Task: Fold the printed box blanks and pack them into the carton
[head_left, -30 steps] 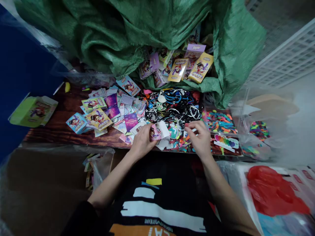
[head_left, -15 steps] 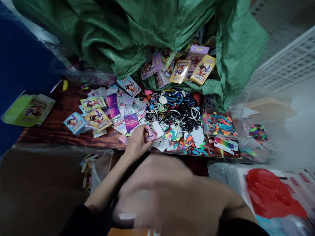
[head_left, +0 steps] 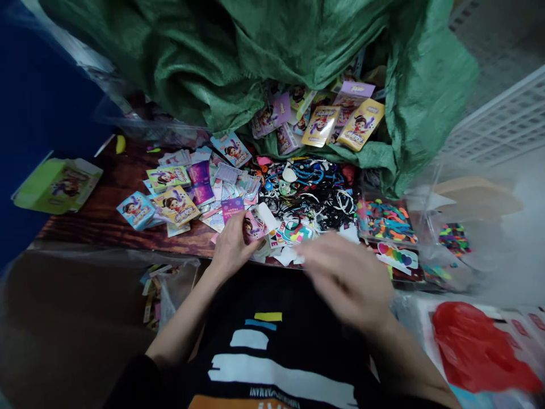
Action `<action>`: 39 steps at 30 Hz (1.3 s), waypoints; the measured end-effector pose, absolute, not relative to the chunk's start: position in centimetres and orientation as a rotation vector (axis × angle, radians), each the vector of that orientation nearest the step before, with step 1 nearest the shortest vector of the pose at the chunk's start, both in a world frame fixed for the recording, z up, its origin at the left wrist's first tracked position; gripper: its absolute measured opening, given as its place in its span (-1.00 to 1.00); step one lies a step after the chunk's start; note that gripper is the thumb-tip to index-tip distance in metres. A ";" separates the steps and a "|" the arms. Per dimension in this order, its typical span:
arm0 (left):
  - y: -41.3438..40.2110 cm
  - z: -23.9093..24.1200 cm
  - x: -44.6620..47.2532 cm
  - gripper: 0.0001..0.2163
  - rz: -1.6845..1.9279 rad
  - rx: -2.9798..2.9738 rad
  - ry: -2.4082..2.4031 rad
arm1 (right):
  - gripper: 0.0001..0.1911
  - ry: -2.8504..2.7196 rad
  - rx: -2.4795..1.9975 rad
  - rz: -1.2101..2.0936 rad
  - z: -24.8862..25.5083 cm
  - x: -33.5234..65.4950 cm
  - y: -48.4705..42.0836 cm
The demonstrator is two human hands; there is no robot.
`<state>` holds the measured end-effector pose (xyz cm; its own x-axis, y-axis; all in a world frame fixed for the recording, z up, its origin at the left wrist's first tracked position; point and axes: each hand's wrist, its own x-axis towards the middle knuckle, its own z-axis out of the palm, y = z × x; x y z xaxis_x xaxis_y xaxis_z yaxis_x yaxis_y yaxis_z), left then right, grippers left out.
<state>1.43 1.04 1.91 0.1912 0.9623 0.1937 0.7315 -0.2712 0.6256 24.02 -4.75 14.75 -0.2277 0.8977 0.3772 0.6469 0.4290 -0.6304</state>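
Observation:
My left hand [head_left: 232,247] grips a pink printed card [head_left: 254,225] with a white tab at the front of a heap of cards and packets. My right hand [head_left: 344,278] is blurred by motion above the table's front edge, and anything in it is hidden. It is nearest to scattered white paper scraps [head_left: 285,255] and a card with a rainbow heart [head_left: 395,257]. Past both hands lies a tangle of black, white and blue cords [head_left: 309,196]. Yellow cartoon-printed packets [head_left: 361,124] rest on a green woven sack [head_left: 238,57].
The dark wooden table [head_left: 97,227] holds a lime-green printed box [head_left: 57,186] at left and a tray of colourful pieces [head_left: 385,221] at right. A transparent bag of paper strips [head_left: 168,289] hangs below its edge. A white lattice crate [head_left: 502,119] stands at right.
My right hand has left its pinching position over the scraps and now sweeps above the table's front edge in a blur. My left hand stays on the pink card. The view has shifted slightly.

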 end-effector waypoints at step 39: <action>0.7 2.3 0.0 -0.40 0.835 1.869 1.565 | -0.69 -1.203 -1.417 1.147 8.4 26.1 10.6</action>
